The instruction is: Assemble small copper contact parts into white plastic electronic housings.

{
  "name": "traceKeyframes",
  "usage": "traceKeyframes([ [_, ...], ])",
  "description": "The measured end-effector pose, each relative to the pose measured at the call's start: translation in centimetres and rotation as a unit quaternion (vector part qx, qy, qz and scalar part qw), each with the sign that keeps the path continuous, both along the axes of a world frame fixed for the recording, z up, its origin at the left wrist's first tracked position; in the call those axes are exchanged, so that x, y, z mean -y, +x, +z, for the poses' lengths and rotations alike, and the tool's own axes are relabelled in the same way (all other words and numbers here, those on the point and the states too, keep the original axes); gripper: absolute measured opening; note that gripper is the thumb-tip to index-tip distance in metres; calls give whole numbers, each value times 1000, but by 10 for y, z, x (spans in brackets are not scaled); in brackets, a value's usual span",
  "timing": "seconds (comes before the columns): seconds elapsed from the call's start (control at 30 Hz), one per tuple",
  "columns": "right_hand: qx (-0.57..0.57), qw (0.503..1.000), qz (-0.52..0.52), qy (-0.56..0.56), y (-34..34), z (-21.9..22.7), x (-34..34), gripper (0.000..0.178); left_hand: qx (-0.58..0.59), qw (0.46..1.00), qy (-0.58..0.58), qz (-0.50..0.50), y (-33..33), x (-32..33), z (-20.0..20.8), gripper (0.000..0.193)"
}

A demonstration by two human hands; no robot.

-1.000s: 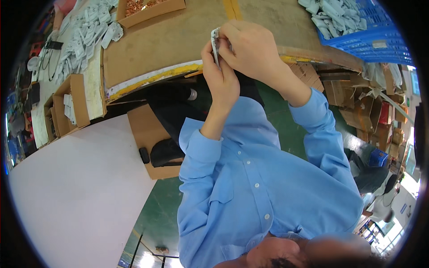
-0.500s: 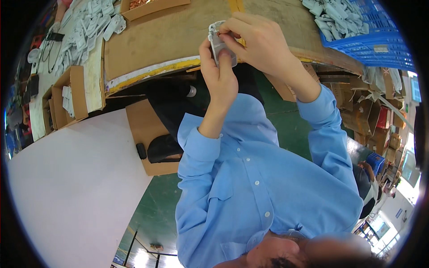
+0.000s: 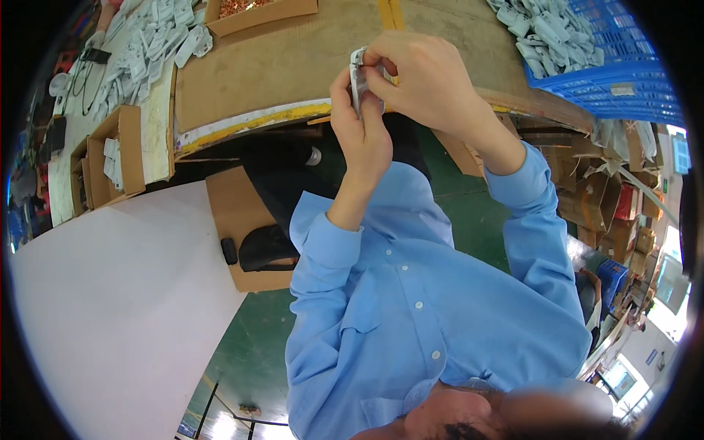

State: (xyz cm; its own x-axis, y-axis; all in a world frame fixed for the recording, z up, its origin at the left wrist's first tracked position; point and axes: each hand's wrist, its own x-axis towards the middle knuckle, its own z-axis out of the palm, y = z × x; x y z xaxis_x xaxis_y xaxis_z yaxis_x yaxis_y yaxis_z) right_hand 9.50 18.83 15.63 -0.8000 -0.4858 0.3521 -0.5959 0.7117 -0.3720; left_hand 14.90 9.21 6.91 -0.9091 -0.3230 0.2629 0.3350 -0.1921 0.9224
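Upright between my hands, above the table's front edge, is a pale grey plastic casing [image 3: 357,84], seen nearly edge-on. My left hand [image 3: 361,132] is closed round its lower part, thumb on the inner face and fingers behind. At the casing's upper end, my right hand [image 3: 425,81] is closed in a pinch, thumb and forefinger against the inner side. What these fingertips pinch is hidden. Similar grey casings [image 3: 150,51] lie heaped at the far left. More grey casings [image 3: 554,37] fill a blue plastic crate [image 3: 609,92] at the far right.
A cardboard box of small copper-coloured parts [image 3: 238,9] stands at the back of the brown-topped table [image 3: 271,66]. To the left are open cardboard boxes [image 3: 125,150] and a white panel [image 3: 110,293]. Stacked cartons [image 3: 594,194] stand at right. Another person's arm [image 3: 99,33] shows at far left.
The casing has turned from showing its inner face to nearly edge-on and sits slightly lower in view. My right hand has shifted a little down with it, still pinching its upper end.
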Motion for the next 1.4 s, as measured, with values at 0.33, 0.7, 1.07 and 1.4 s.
traceKeyframes([
  [0.33, 47, 986, 44, -152, -12, 10, -8, 30, -27, 992, 116, -44, 4, 15, -1, 32],
  [0.7, 54, 993, 52, -95, 0, -12, -1, 20, 55, 996, 74, -10, 3, 25, 9, 22],
  [1.07, 105, 990, 24, -95, -4, -12, -7, 18, 110, 992, 67, -11, 0, 20, 12, 22],
  [1.4, 154, 982, 22, -107, -7, -10, -11, 19, 119, 992, 45, -7, 0, 18, 14, 24],
])
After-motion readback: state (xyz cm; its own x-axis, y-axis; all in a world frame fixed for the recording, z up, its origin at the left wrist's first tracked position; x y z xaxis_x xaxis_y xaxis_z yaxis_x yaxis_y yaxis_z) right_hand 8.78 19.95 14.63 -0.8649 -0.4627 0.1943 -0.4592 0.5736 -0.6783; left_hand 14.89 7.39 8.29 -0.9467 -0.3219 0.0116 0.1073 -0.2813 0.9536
